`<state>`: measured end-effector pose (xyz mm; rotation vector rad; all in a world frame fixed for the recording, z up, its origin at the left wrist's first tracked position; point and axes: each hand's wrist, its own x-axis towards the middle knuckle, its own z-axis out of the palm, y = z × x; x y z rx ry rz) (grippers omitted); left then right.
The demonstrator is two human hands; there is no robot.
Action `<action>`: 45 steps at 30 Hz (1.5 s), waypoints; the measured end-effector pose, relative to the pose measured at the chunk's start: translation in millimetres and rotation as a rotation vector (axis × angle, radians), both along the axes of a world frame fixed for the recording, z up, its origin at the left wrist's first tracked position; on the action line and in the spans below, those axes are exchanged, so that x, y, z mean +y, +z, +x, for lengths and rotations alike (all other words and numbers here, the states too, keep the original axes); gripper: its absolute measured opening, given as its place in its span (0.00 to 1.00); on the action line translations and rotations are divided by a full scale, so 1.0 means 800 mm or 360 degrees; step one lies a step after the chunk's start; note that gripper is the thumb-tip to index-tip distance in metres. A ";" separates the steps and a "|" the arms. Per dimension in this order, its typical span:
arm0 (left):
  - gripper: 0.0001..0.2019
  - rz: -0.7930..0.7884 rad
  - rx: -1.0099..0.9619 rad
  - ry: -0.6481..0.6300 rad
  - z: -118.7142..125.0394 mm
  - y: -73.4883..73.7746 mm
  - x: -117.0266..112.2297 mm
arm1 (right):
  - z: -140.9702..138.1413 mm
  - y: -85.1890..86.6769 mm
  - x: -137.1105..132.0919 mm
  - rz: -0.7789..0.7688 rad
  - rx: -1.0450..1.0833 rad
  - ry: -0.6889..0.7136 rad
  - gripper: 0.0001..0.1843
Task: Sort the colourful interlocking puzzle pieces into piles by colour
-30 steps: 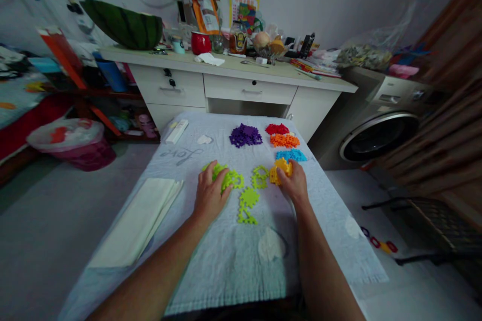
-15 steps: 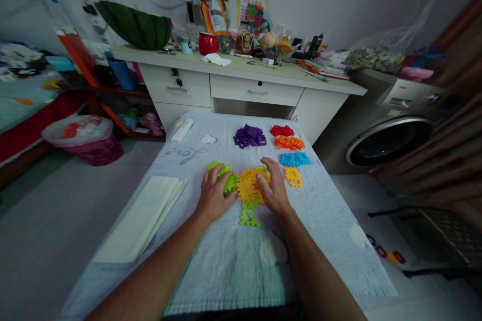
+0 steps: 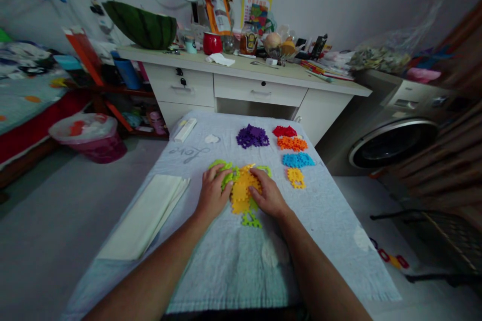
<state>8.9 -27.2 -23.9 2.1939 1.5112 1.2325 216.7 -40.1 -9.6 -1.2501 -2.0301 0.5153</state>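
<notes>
My left hand (image 3: 214, 193) is curled over green interlocking plastic pieces (image 3: 227, 176), its thumb beside a pile of yellow interlocking pieces (image 3: 241, 191). From the other side, my right hand (image 3: 268, 194) closes its fingers and thumb on the yellow pieces' right edge. Beneath and around the yellow pile more green shows, including a notched green piece (image 3: 251, 219) at the near side. The palms and some fingertips hide part of both colours.
On the cloth-covered table (image 3: 320, 256) lie purple (image 3: 252, 136), red (image 3: 285, 131), orange (image 3: 292, 144) and blue pieces (image 3: 298, 160), with a separate yellow piece (image 3: 295, 178). A folded cloth (image 3: 145, 215) and a white box (image 3: 186, 130) are at left. A cluttered desk (image 3: 259, 76) stands behind.
The yellow pieces have shifted left and toward me, covering more green, and my right hand has followed with its fingers more bent. My left hand stays by the green pieces. The view has shifted slightly.
</notes>
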 end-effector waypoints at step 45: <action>0.16 -0.0104 0.0097 -0.0249 0.000 0.009 -0.001 | 0.009 0.001 0.012 0.0112 -0.0654 -0.0764 0.16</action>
